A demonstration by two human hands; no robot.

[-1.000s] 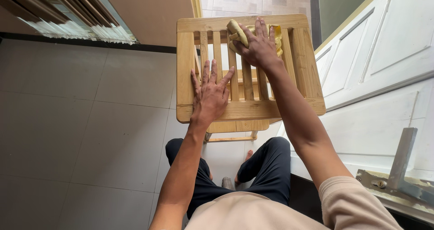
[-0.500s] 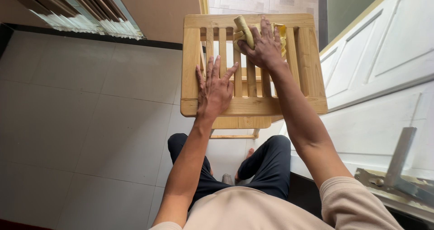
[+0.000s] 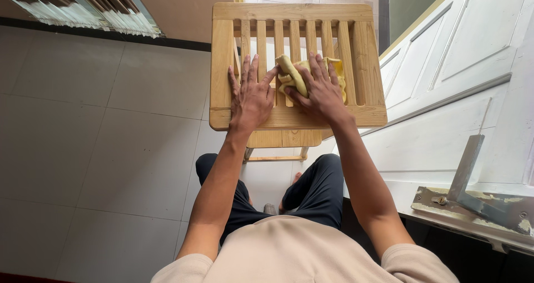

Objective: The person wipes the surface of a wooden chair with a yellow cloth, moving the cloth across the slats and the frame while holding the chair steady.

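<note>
Right hand (image 3: pixel 320 91) presses flat on a crumpled yellow cloth (image 3: pixel 295 77), fingers spread over it rather than closed around it, so I read it as open and pinning the cloth against the slats. That cloth sits near the front middle of the slatted wooden bench (image 3: pixel 222 49), just behind its front rail. My left hand (image 3: pixel 250 96) lies beside it, palm down and fingers splayed, holding nothing, resting on the slats and front rail with the index finger touching the cloth's edge.

From the head view, the bench stands on a pale tiled floor (image 3: pixel 100 127), with a white panelled door (image 3: pixel 461 55) close on the right and a metal bracket (image 3: pixel 473 194) on a ledge nearer me.

What I judge could go wrong: the cloth is loose and folded, so a fold could slip down a gap between slats and snag. Leaning weight on the front rail could tip or shift the bench, since both hands bear near that edge.

No packages, labels or signs show anywhere in this view.
</note>
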